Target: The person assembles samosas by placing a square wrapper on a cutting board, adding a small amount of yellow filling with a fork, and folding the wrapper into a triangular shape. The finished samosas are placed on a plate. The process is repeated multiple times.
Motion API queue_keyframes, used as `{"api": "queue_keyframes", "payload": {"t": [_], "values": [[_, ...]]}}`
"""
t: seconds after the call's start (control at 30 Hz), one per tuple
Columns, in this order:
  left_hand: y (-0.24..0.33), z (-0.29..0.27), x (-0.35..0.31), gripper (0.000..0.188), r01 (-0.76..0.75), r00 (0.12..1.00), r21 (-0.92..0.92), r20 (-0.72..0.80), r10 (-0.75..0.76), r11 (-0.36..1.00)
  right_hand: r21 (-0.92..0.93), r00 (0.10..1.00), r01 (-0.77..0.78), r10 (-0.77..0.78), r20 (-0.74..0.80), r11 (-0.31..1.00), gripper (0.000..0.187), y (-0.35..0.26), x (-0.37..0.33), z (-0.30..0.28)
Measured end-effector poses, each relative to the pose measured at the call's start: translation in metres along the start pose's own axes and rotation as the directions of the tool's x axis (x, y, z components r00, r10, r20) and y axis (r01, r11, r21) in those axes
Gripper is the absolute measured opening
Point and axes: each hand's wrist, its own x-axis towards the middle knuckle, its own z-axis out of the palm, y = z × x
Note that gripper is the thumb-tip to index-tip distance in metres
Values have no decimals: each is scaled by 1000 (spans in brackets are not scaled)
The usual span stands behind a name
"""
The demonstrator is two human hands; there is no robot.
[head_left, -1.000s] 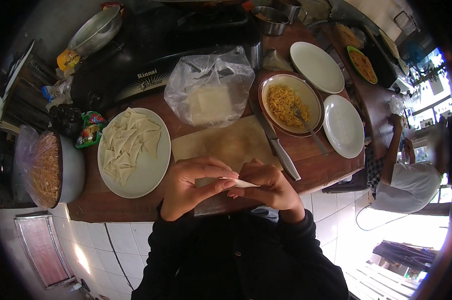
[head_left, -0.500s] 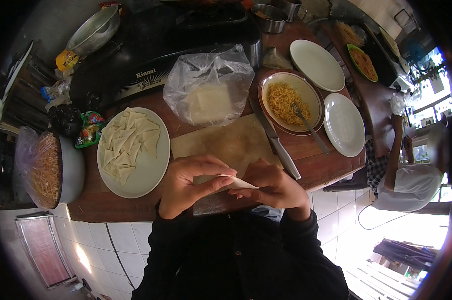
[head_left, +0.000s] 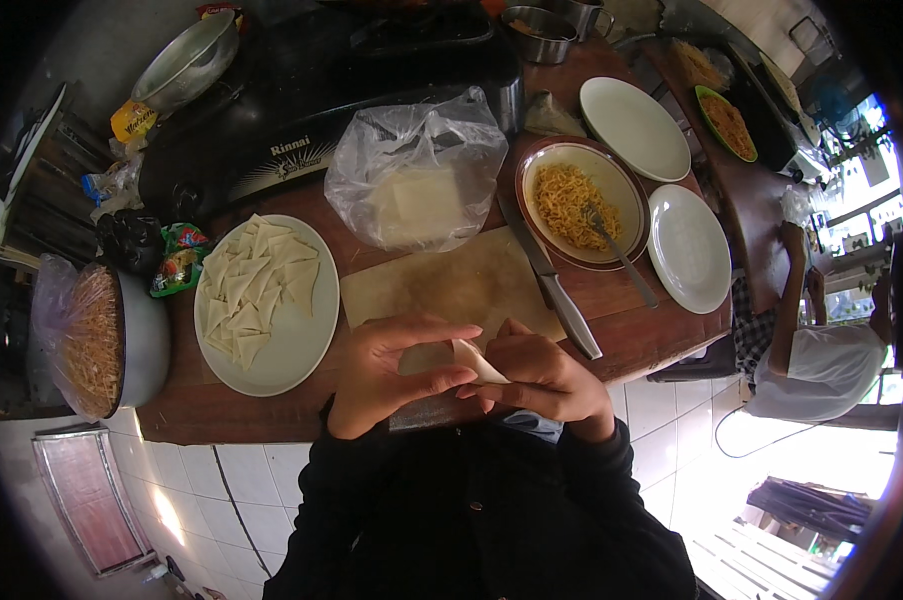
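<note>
Close to my body, over the near edge of the cutting board [head_left: 452, 285], I hold a small folded dumpling wrapper [head_left: 480, 364], pale and seen nearly edge-on. My right hand [head_left: 542, 375] pinches its right end between thumb and curled fingers. On its other side, my left hand [head_left: 387, 370] has thumb and forefinger parted, their tips at the wrapper's edges. Any filling inside is hidden. A white plate [head_left: 317, 345] to the left bears a pile of folded triangular dumplings [head_left: 257, 285]. Beyond the board, a clear plastic bag [head_left: 357, 170] contains a stack of square wrappers [head_left: 417, 205].
Right of the board lies a knife [head_left: 572, 315], beside a brown-rimmed bowl [head_left: 624, 185] of noodles with a fork [head_left: 622, 258]. Two white plates [head_left: 634, 130] stand farther right. A black stove [head_left: 302, 110] is behind; a bagged pot [head_left: 147, 340] stands far left. Another person [head_left: 817, 370] sits at right.
The folded wrapper has tilted more steeply, its left end now higher. My left thumb and forefinger have spread apart, and my right hand has shifted slightly left.
</note>
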Motion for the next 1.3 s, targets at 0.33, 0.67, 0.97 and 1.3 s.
{"api": "queue_keyframes", "payload": {"t": [0.33, 0.67, 0.97, 1.3], "values": [[-18, -1, -8, 19, 29, 999, -70, 39, -26, 997, -188, 999, 30, -37, -38, 982, 11, -1, 5, 3], [-11, 4, -7, 12, 17, 999, 49, -33, -15, 999, -213, 998, -10, -2, -57, 977, 13, 6, 5, 5], [-21, 3, 2, 30, -392, 778, 753, -35, 627, 529, -32, 907, -312, 288, -306, 950, 23, 0, 1, 9], [-18, 1, -5, 27, -523, 599, 835, 215, 771, 173, 613, 901, -287, 425, -88, 736, 25, -3, -3, 27]]}}
